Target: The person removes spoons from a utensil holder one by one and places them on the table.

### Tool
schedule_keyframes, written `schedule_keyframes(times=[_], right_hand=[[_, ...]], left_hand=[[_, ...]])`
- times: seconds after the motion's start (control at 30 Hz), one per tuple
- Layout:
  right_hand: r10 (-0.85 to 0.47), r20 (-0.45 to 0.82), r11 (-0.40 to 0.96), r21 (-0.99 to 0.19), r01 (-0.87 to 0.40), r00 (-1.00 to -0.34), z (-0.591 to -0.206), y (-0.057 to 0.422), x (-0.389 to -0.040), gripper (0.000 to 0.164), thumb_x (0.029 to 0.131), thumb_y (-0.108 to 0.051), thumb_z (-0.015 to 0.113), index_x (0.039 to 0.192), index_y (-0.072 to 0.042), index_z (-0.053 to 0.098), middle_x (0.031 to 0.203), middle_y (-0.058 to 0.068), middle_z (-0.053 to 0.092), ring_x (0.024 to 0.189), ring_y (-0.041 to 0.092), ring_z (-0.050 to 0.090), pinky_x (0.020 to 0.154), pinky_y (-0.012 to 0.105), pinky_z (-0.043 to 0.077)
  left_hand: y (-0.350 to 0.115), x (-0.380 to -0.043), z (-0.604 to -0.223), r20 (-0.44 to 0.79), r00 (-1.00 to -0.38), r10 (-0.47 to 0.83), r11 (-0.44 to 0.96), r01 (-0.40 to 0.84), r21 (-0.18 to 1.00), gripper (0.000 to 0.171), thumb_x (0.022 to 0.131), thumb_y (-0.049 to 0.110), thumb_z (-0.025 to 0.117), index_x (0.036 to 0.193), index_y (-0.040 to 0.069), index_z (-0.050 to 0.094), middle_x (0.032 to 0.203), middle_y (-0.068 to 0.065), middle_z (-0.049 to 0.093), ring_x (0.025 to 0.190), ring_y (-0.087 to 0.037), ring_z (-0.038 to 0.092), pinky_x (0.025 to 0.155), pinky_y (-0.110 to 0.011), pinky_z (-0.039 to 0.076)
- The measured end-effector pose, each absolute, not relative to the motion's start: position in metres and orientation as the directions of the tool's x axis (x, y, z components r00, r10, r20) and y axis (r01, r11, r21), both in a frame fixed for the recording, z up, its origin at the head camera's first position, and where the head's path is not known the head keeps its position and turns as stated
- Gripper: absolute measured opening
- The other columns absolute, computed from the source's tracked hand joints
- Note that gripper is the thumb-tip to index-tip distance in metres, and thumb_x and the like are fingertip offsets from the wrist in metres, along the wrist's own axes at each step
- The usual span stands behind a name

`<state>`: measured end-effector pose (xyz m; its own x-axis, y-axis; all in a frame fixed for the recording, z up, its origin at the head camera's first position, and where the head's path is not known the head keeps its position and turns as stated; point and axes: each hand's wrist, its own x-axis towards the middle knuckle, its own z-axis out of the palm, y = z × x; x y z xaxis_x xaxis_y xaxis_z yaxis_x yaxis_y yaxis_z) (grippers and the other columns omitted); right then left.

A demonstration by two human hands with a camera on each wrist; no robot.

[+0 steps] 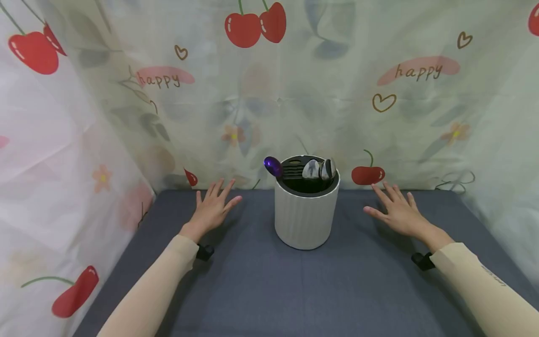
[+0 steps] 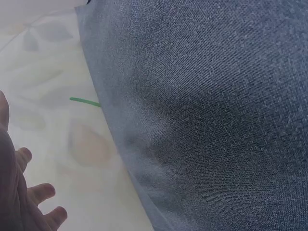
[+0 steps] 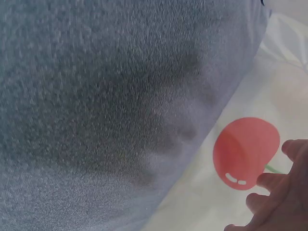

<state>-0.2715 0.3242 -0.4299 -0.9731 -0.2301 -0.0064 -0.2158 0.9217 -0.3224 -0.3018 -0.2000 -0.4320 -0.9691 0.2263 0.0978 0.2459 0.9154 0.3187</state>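
Observation:
A white ribbed utensil holder (image 1: pixel 305 222) with a dark inner rim stands upright near the back of the table. Utensil heads stick out of it: a shiny purple rounded one (image 1: pixel 273 166), a dark slotted turner (image 1: pixel 292 172) and silvery spoon-like heads (image 1: pixel 311 169); their lower parts are hidden inside. To the holder's left, my left hand (image 1: pixel 210 209) is spread with straight fingers, apart from it and holding nothing. On the other side my right hand (image 1: pixel 400 215) is spread likewise, also holding nothing. Both wrist views show fingertips in front of the curtain.
Dark grey-blue cloth covers the table (image 1: pixel 303 295). A curtain (image 1: pixel 278 103) printed with cherries hangs along the back edge, and more of it closes in the left and right sides. Black wrist straps (image 1: pixel 205 252) sit under both cuffs. A thin looped cord (image 1: pixel 456 180) shows at the back right.

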Motion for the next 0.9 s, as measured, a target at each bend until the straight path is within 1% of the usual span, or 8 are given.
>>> schedule_keyframes(times=[0.23, 0.43, 0.53, 0.63, 0.77, 0.9], right_hand=[[-0.238, -0.009, 0.914, -0.342, -0.221, -0.971, -0.428, 0.318, -0.266, 0.097, 0.101, -0.067, 0.052, 0.168, -0.008, 0.013, 0.169, 0.031, 0.003, 0.154, 0.054, -0.001, 0.116, 0.077, -0.007], [-0.257, 0.031, 0.890, -0.382, -0.249, -0.966, -0.428, 0.314, -0.258, 0.094, 0.103, -0.062, 0.054, 0.168, -0.009, 0.012, 0.169, 0.032, 0.003, 0.154, 0.054, -0.003, 0.116, 0.077, -0.007], [-0.269, 0.059, 0.874, -0.405, -0.270, -0.961, -0.426, 0.310, -0.254, 0.091, 0.104, -0.059, 0.055, 0.168, -0.011, 0.012, 0.169, 0.031, 0.004, 0.155, 0.053, -0.003, 0.117, 0.077, -0.004], [-0.279, 0.059, 0.859, -0.431, -0.276, -0.959, -0.423, 0.305, -0.249, 0.090, 0.105, -0.057, 0.055, 0.168, -0.011, 0.011, 0.170, 0.030, 0.002, 0.155, 0.052, -0.003, 0.118, 0.076, -0.004], [-0.276, 0.067, 0.842, -0.464, -0.275, -0.959, -0.424, 0.299, -0.244, 0.091, 0.104, -0.055, 0.056, 0.168, -0.010, 0.010, 0.170, 0.030, 0.000, 0.155, 0.053, -0.001, 0.118, 0.075, -0.005], [-0.274, 0.083, 0.824, -0.494, -0.279, -0.958, -0.428, 0.294, -0.242, 0.091, 0.104, -0.054, 0.058, 0.169, -0.011, 0.010, 0.170, 0.030, 0.001, 0.154, 0.055, 0.002, 0.118, 0.075, -0.004]], left_hand=[[-0.198, -0.299, -0.431, 0.097, -0.965, 0.245, 0.904, 0.263, 0.337, 0.077, 0.107, 0.065, 0.036, 0.169, 0.026, 0.014, 0.173, -0.017, 0.011, 0.158, -0.043, 0.009, 0.117, -0.078, -0.001], [-0.191, -0.293, -0.428, 0.093, -0.961, 0.261, 0.881, 0.277, 0.383, 0.077, 0.107, 0.066, 0.035, 0.169, 0.027, 0.014, 0.173, -0.017, 0.011, 0.158, -0.043, 0.009, 0.118, -0.077, -0.001], [-0.187, -0.289, -0.428, 0.099, -0.958, 0.269, 0.867, 0.285, 0.409, 0.076, 0.107, 0.064, 0.036, 0.169, 0.027, 0.015, 0.173, -0.017, 0.012, 0.158, -0.041, 0.009, 0.119, -0.076, 0.001], [-0.183, -0.286, -0.428, 0.113, -0.956, 0.270, 0.857, 0.292, 0.425, 0.075, 0.107, 0.063, 0.038, 0.169, 0.026, 0.016, 0.172, -0.017, 0.013, 0.158, -0.040, 0.012, 0.119, -0.076, 0.003], [-0.176, -0.282, -0.429, 0.114, -0.956, 0.272, 0.844, 0.294, 0.449, 0.074, 0.108, 0.062, 0.039, 0.169, 0.028, 0.015, 0.172, -0.017, 0.013, 0.158, -0.039, 0.014, 0.120, -0.076, 0.005], [-0.171, -0.280, -0.431, 0.114, -0.956, 0.272, 0.830, 0.293, 0.474, 0.075, 0.108, 0.062, 0.040, 0.169, 0.027, 0.015, 0.172, -0.017, 0.013, 0.157, -0.039, 0.015, 0.120, -0.075, 0.004]])
